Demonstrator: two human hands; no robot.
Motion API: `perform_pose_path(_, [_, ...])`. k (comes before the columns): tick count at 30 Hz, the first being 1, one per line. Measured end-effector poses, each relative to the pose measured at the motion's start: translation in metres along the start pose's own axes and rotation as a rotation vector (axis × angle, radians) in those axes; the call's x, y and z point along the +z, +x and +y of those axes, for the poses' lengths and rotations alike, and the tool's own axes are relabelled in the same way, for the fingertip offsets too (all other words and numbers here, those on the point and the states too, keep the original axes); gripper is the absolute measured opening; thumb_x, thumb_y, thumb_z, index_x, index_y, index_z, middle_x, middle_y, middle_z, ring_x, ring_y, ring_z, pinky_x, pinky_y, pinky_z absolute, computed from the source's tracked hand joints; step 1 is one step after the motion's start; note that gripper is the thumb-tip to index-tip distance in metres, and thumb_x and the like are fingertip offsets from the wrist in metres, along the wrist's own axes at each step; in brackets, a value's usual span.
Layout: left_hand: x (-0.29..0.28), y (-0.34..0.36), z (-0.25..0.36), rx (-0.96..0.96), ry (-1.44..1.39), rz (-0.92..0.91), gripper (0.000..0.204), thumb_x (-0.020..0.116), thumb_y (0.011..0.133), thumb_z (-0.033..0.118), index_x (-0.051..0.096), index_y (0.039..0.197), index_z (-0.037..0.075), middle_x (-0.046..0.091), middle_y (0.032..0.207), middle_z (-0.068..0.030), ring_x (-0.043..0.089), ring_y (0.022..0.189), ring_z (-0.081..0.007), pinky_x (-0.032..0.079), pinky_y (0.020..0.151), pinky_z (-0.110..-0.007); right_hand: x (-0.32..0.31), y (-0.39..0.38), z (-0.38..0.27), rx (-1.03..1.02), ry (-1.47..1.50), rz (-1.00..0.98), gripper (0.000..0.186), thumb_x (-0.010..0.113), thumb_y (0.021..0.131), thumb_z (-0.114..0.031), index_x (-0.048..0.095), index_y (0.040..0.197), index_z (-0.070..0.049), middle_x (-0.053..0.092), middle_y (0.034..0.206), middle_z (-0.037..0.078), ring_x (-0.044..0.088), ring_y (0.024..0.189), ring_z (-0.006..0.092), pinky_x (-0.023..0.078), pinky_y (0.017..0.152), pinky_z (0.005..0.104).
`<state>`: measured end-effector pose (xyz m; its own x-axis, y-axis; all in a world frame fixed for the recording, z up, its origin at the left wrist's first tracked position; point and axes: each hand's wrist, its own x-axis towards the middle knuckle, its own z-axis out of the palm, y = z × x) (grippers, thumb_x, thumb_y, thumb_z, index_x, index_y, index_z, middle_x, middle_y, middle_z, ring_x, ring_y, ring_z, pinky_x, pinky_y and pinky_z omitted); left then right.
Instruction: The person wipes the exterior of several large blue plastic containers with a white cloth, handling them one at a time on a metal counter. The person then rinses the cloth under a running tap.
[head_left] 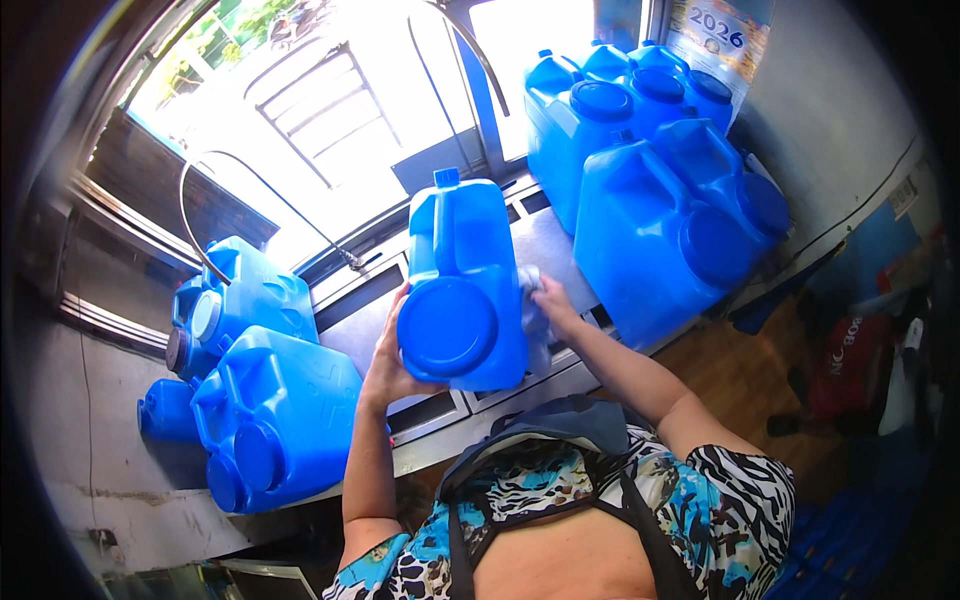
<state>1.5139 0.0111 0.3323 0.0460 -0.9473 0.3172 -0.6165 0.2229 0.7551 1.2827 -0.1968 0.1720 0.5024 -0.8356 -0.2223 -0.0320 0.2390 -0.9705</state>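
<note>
A blue plastic water jug stands in front of me on the metal counter. Its small capped spout points up and away, and its wide round lid faces me. My left hand grips the jug's left side near that lid, the fingers partly hidden behind it. Against the jug's right side, my right hand is closed on a whitish, crumpled cloth, which hangs down beside the jug.
Several more blue jugs crowd the counter's right end. Others stand at the left. Thin hoses arch over the counter by the bright window. A red bag lies by the wooden floor at right.
</note>
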Motion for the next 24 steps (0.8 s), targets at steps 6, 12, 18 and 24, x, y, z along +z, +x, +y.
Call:
perform_pose_path(6, [-0.019, -0.038, 0.007, -0.155, -0.198, -0.075, 0.141, 0.099, 0.033, 0.018, 0.033, 0.158, 0.016, 0.020, 0.167, -0.0202, 0.026, 0.153, -0.0352, 0.029, 0.123, -0.046, 0.027, 0.047, -0.155, -0.473, 0.080, 0.018, 0.032, 0.057, 0.097, -0.016, 0.068, 0.125, -0.005, 0.071, 0.094, 0.008, 0.066, 0.088, 0.0157, 0.052, 0.078, 0.0295])
perform_pose_path(12, [-0.007, -0.055, 0.004, -0.305, -0.262, -0.039, 0.146, 0.101, 0.036, 0.017, 0.025, 0.161, 0.015, 0.014, 0.169, -0.0192, 0.023, 0.154, -0.0324, 0.026, 0.124, -0.044, 0.031, 0.148, -0.123, 0.097, 0.098, -0.435, 0.058, 0.044, 0.105, -0.051, 0.057, 0.140, -0.006, 0.068, 0.119, 0.011, 0.067, 0.106, 0.0201, 0.055, 0.086, 0.0329])
perform_pose_path(18, [-0.003, -0.060, 0.007, -0.367, -0.237, -0.012, 0.149, 0.101, 0.039, 0.019, 0.018, 0.162, 0.010, 0.014, 0.168, -0.0172, 0.028, 0.151, -0.0299, 0.026, 0.124, -0.044, 0.041, 0.147, 0.074, 0.383, 0.435, -0.221, 0.059, 0.043, 0.105, -0.054, 0.055, 0.141, -0.008, 0.067, 0.122, 0.013, 0.069, 0.102, 0.0246, 0.057, 0.088, 0.0375])
perform_pose_path(24, [0.001, -0.038, 0.005, -0.368, -0.246, 0.025, 0.147, 0.099, 0.040, 0.018, 0.018, 0.162, 0.008, 0.028, 0.163, -0.0177, 0.033, 0.149, -0.0308, 0.029, 0.122, -0.043, 0.051, 0.049, 0.150, 0.660, 0.540, -0.121, 0.057, 0.043, 0.105, -0.054, 0.054, 0.140, -0.010, 0.067, 0.122, 0.015, 0.071, 0.098, 0.0283, 0.059, 0.087, 0.0416])
